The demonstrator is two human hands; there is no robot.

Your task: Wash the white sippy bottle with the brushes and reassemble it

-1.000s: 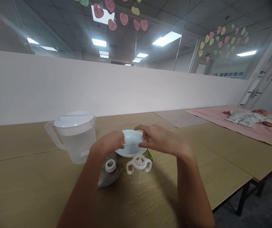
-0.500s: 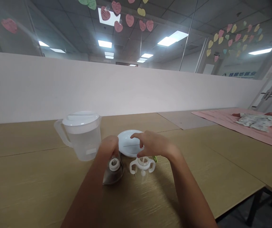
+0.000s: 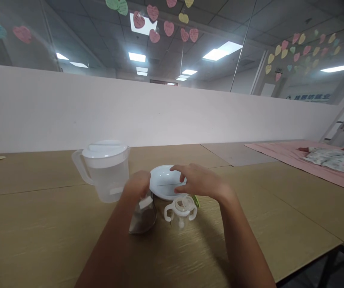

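My left hand (image 3: 138, 185) is closed, its fingers curled down on a white ring-shaped cap (image 3: 146, 202) that shows nearly edge-on. Right below the cap sits a grey shiny container (image 3: 143, 220), its upper part hidden by my hand and forearm. With fingers bent and apart, my right hand (image 3: 194, 181) hovers above a clear baby bottle (image 3: 180, 214) with two white handles, and nothing shows in its grasp. A clear round piece (image 3: 188, 203) rests at the bottle's mouth. Behind both hands lies a white plate (image 3: 164, 188), partly covered by the right fingers.
A clear pitcher (image 3: 110, 180) with a white lid stands left of my left hand. Something green (image 3: 196, 201) pokes out behind the bottle. At the far right, a pink cloth (image 3: 283, 154) bears a patterned garment. A white wall runs along the table's back.
The white cap at my left hand has tipped from facing up to nearly edge-on. A clear round piece now shows at the bottle's mouth. My right hand has barely moved; the view shifted slightly.
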